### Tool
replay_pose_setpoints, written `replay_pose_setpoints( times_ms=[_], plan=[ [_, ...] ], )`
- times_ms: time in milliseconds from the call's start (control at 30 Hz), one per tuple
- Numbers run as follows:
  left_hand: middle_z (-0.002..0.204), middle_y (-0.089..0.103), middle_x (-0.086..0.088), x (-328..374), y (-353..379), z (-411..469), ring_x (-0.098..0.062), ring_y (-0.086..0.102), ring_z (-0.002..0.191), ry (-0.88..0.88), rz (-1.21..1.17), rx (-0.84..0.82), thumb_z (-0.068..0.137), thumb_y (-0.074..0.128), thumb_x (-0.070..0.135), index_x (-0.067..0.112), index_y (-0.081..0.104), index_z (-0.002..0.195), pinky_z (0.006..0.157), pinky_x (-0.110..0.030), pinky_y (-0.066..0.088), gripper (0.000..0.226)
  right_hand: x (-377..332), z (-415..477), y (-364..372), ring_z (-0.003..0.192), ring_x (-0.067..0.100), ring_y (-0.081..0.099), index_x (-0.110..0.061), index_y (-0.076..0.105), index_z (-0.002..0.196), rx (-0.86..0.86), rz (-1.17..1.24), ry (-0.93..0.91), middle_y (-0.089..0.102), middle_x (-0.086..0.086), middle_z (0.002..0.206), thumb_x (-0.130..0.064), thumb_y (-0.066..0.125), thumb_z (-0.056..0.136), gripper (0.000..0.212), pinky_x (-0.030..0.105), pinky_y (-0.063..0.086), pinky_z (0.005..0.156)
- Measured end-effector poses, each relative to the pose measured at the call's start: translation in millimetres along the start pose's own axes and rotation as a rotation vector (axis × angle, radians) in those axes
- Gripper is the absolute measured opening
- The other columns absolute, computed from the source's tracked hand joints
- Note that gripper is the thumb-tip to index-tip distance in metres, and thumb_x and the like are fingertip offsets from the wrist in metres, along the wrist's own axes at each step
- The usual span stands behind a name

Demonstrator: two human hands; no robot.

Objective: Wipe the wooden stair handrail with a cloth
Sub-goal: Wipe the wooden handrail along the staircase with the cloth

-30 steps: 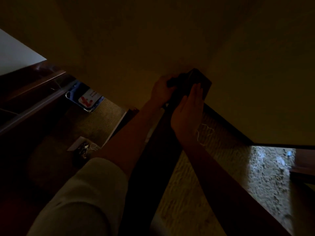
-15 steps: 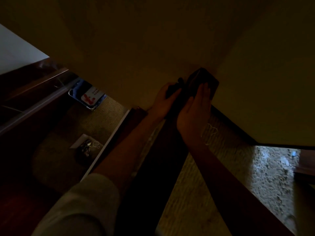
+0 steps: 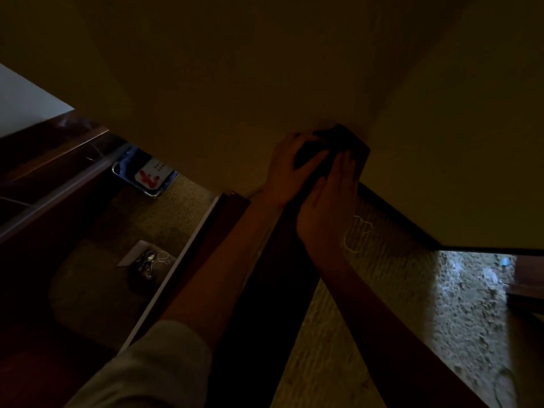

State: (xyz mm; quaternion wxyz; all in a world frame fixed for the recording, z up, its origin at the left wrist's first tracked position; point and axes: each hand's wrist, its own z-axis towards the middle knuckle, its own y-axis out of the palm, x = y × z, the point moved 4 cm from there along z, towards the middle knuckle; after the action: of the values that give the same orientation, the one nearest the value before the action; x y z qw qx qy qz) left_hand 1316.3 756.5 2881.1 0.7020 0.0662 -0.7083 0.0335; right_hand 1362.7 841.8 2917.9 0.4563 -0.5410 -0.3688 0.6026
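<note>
The scene is very dark. A dark wooden handrail point(image 3: 265, 304) runs from the bottom centre up to the wall corner. At its far end sits a dark cloth point(image 3: 312, 153), hard to tell apart from the wood. My left hand point(image 3: 284, 169) curls around the cloth on the rail's left side. My right hand point(image 3: 326, 201) lies flat along the rail's right side with fingers straight, fingertips touching the cloth near the rail's end cap point(image 3: 351, 142).
Yellowish walls point(image 3: 235, 83) meet at the corner just beyond the rail's end. Carpeted stairs point(image 3: 338, 334) lie below, with a loose white thread point(image 3: 357, 234). Lower left are a landing with small items point(image 3: 147, 260), a sign point(image 3: 150, 178) and a second dark rail point(image 3: 53, 169).
Both hands have slid further up the handrail toward the wall corner, carrying the cloth to the rail's end.
</note>
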Motion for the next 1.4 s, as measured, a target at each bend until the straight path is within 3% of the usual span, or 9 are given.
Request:
replay_pose_setpoints(
  times_ms=[233, 333, 467, 700, 867, 967, 1167, 1300, 1400],
  plan=[
    [0.126, 0.061, -0.016, 16.3, 9.2, 26.3, -0.019, 0.055, 0.114, 0.001, 0.067, 0.033, 0.095, 0.063, 0.013, 0.002, 0.065, 0.122, 0.091, -0.004, 0.035, 0.03, -1.3, -0.4, -0.4, 0.149, 0.027, 0.018, 0.0, 0.024, 0.15, 0.013, 0.036, 0.013, 0.022, 0.015, 0.159, -0.009, 0.034, 0.105, 0.047, 0.035, 0.007, 0.122],
    [0.12, 0.063, -0.013, 10.6, -4.7, 9.4, -0.022, 0.058, 0.111, -0.002, 0.13, -0.049, 0.091, 0.068, 0.016, 0.003, 0.067, 0.119, 0.094, -0.016, 0.042, 0.031, -0.7, -1.4, -0.3, 0.15, 0.025, 0.015, -0.001, 0.022, 0.151, 0.013, 0.018, 0.001, 0.02, 0.014, 0.16, -0.01, 0.033, 0.105, 0.048, 0.032, 0.004, 0.122],
    [0.108, 0.06, -0.001, 5.2, -16.0, -20.1, -0.008, 0.056, 0.1, 0.08, 0.144, -0.079, 0.089, 0.069, 0.012, 0.007, 0.068, 0.118, 0.087, -0.005, 0.038, 0.028, 1.2, 0.0, 2.1, 0.15, 0.025, 0.013, -0.002, 0.019, 0.152, 0.007, 0.011, 0.0, 0.017, 0.013, 0.161, -0.012, 0.029, 0.105, 0.048, 0.034, 0.002, 0.123],
    [0.124, 0.059, -0.017, 19.0, 6.7, 38.8, -0.026, 0.056, 0.115, -0.035, 0.162, -0.116, 0.093, 0.066, 0.013, 0.001, 0.067, 0.118, 0.102, -0.034, 0.043, 0.028, -0.3, -2.6, 0.7, 0.149, 0.027, 0.018, 0.0, 0.023, 0.151, 0.016, 0.022, -0.003, 0.022, 0.015, 0.159, -0.012, 0.033, 0.104, 0.049, 0.037, 0.008, 0.122],
    [0.11, 0.063, 0.0, 10.6, -23.9, -40.3, 0.0, 0.062, 0.1, -0.217, -0.032, -0.066, 0.094, 0.062, 0.01, 0.007, 0.065, 0.119, 0.088, -0.011, 0.045, 0.026, 3.3, 0.2, -0.2, 0.151, 0.021, 0.012, -0.005, 0.019, 0.154, -0.02, 0.011, 0.013, 0.016, 0.01, 0.162, -0.014, 0.028, 0.106, 0.049, 0.029, 0.004, 0.12],
    [0.114, 0.059, 0.005, 19.1, -44.6, -111.4, 0.023, 0.053, 0.095, -0.162, 0.032, -0.106, 0.092, 0.063, 0.003, 0.004, 0.063, 0.122, 0.087, -0.001, 0.038, 0.031, 4.4, 1.3, -1.9, 0.151, 0.02, 0.009, -0.008, 0.016, 0.155, -0.071, 0.003, 0.041, 0.013, 0.007, 0.163, -0.017, 0.026, 0.107, 0.05, 0.03, 0.006, 0.12],
    [0.125, 0.058, 0.011, 29.5, -96.8, -268.3, 0.003, 0.055, 0.116, -0.21, 0.144, -0.238, 0.084, 0.068, 0.007, 0.03, 0.062, 0.114, 0.098, -0.011, 0.042, 0.038, -0.5, -5.3, -13.4, 0.151, 0.021, 0.007, -0.005, 0.013, 0.154, -0.152, 0.056, 0.056, 0.011, 0.009, 0.163, -0.014, 0.022, 0.108, 0.049, 0.028, 0.001, 0.121],
    [0.127, 0.063, 0.005, 23.4, -115.4, -341.2, -0.005, 0.059, 0.118, -0.309, 0.063, -0.122, 0.082, 0.068, 0.019, 0.028, 0.064, 0.119, 0.098, -0.02, 0.047, 0.038, -3.1, -36.3, -25.7, 0.151, 0.02, 0.008, -0.005, 0.017, 0.154, -0.191, 0.174, 0.063, 0.013, 0.009, 0.163, -0.01, 0.023, 0.107, 0.047, 0.03, 0.005, 0.122],
    [0.128, 0.055, 0.01, 29.6, -95.7, -295.1, 0.018, 0.051, 0.111, -0.232, 0.129, -0.157, 0.088, 0.066, 0.02, 0.018, 0.06, 0.13, 0.093, -0.004, 0.04, 0.042, -10.4, -86.6, -32.2, 0.15, 0.021, 0.016, -0.004, 0.027, 0.151, -0.216, 0.345, 0.076, 0.022, 0.009, 0.161, -0.008, 0.027, 0.107, 0.045, 0.032, 0.014, 0.12]
  ],
)
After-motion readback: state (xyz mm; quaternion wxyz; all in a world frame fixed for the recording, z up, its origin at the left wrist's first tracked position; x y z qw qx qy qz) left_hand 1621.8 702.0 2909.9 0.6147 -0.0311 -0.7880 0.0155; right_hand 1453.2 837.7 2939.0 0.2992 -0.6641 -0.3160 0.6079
